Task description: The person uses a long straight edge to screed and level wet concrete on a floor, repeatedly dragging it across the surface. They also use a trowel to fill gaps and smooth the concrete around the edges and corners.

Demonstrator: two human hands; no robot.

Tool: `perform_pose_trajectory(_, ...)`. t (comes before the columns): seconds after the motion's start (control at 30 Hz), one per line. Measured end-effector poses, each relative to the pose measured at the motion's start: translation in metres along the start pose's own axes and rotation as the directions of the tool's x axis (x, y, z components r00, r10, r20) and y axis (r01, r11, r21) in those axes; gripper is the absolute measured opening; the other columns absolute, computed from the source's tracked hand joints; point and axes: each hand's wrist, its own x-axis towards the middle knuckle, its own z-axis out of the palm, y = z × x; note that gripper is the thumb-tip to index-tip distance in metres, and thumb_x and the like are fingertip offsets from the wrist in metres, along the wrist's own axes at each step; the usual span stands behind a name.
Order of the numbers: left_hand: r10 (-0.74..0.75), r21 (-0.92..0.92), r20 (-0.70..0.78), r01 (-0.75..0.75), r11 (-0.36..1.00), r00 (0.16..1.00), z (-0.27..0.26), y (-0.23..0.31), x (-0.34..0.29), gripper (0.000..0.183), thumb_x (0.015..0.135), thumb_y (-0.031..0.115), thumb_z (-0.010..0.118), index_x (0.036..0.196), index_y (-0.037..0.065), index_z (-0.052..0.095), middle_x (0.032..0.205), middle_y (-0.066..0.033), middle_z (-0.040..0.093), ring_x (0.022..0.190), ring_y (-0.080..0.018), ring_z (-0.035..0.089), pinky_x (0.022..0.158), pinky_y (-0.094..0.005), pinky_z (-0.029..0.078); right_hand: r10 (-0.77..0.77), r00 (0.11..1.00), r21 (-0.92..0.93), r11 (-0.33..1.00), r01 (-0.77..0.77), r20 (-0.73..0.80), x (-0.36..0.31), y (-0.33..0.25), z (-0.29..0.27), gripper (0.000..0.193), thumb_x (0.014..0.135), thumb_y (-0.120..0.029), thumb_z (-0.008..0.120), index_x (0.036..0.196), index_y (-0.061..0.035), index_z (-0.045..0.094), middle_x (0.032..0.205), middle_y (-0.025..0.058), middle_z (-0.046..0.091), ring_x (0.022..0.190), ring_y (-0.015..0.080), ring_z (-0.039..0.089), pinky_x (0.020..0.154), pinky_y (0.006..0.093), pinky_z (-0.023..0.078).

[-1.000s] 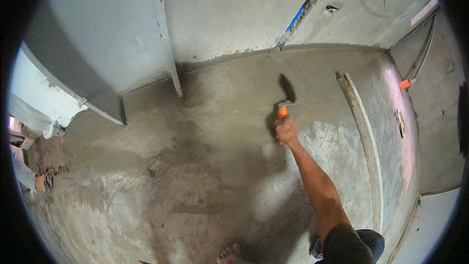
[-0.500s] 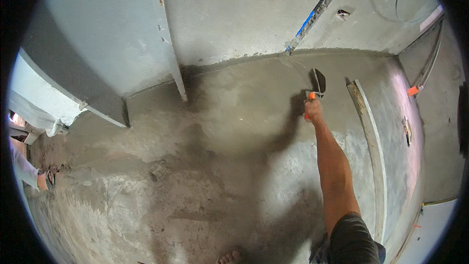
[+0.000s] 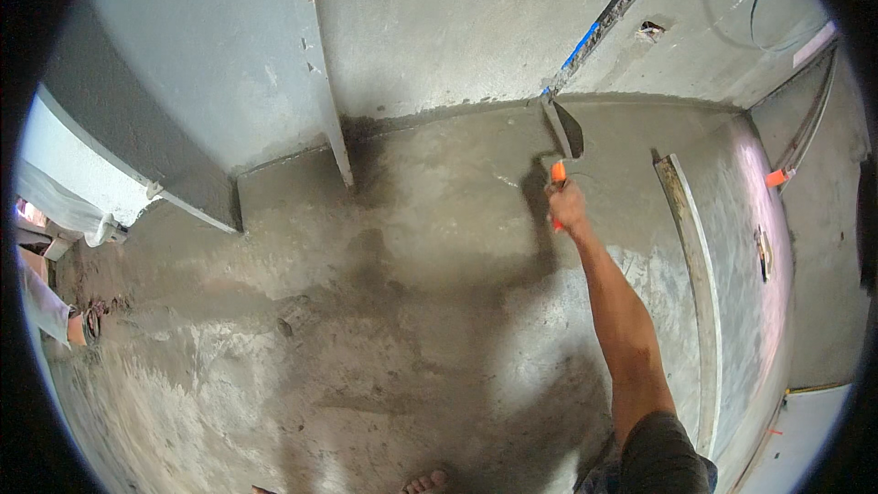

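Observation:
My right hand [image 3: 567,205] is closed around the orange handle of a trowel [image 3: 561,133]. The arm reaches far forward, and the trowel's blade stands tilted near the foot of the far wall, just below the end of a chased groove. Under the blade lies a smooth, damp-looking stretch of grey cement floor [image 3: 466,192]. Whether the blade touches wall or floor I cannot tell. My left hand is out of the picture.
A long straight bar [image 3: 700,284] lies right of my arm. Another tool [image 3: 763,254] is beyond it. The groove [image 3: 613,14] with blue conduit runs up the far wall [image 3: 457,27]. A wall end [image 3: 329,101] juts out. Another person's foot [image 3: 80,327] is at far left.
My right hand has moved the trowel to the left and farther out, bringing its blade up to the base of the wall below the groove.

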Motion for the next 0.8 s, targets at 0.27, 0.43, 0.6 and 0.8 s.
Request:
perform_pose_trajectory(0.27,0.144,0.116,-0.052,-0.138,0.984,0.988,0.030,-0.013,0.011,0.059,0.100,0.039,0.030,0.149,0.016,0.006,0.149,-0.0227,0.025,0.128,-0.0511,0.031,0.104,-0.0601,0.029,-0.284,0.957,-0.148,0.945,0.291,0.066,0.019,0.024,0.049,0.030,0.084,-0.023,0.058,0.088,0.0065,0.059,0.072,0.0191,0.064,0.054,0.0280,0.065,0.052,0.0398,0.050)
perform_pose_trajectory(0.43,0.182,0.151,-0.181,-0.156,0.976,0.967,0.060,-0.042,0.019,0.060,0.100,0.035,0.033,0.150,0.018,0.004,0.148,-0.0252,0.025,0.126,-0.0519,0.033,0.101,-0.0624,0.030,-0.207,0.965,-0.142,0.963,0.230,0.164,-0.067,-0.024,0.058,0.033,0.083,-0.024,0.059,0.096,0.0066,0.057,0.082,0.0242,0.065,0.060,0.0322,0.066,0.057,0.0422,0.051)
perform_pose_trajectory(0.6,0.131,0.128,-0.154,-0.112,0.985,0.979,0.042,-0.018,0.012,0.062,0.099,0.048,0.027,0.147,0.010,0.016,0.144,-0.0252,0.030,0.127,-0.0488,0.033,0.100,-0.0618,0.033,0.020,0.986,-0.068,0.998,-0.008,0.165,-0.055,-0.044,0.047,0.037,0.083,-0.026,0.059,0.099,0.0067,0.059,0.094,0.0318,0.063,0.092,0.0438,0.062,0.080,0.0480,0.049)
perform_pose_trajectory(0.8,-0.079,-0.146,-0.101,0.063,0.987,0.992,-0.004,0.007,-0.007,0.071,0.096,0.058,0.024,0.143,0.005,0.029,0.140,-0.0246,0.037,0.126,-0.0451,0.036,0.099,-0.0597,0.034,-0.095,0.956,-0.138,0.981,0.138,0.278,-0.099,-0.075,0.065,0.034,0.083,-0.026,0.058,0.093,0.0065,0.061,0.090,0.0310,0.064,0.085,0.0394,0.066,0.077,0.0462,0.051)
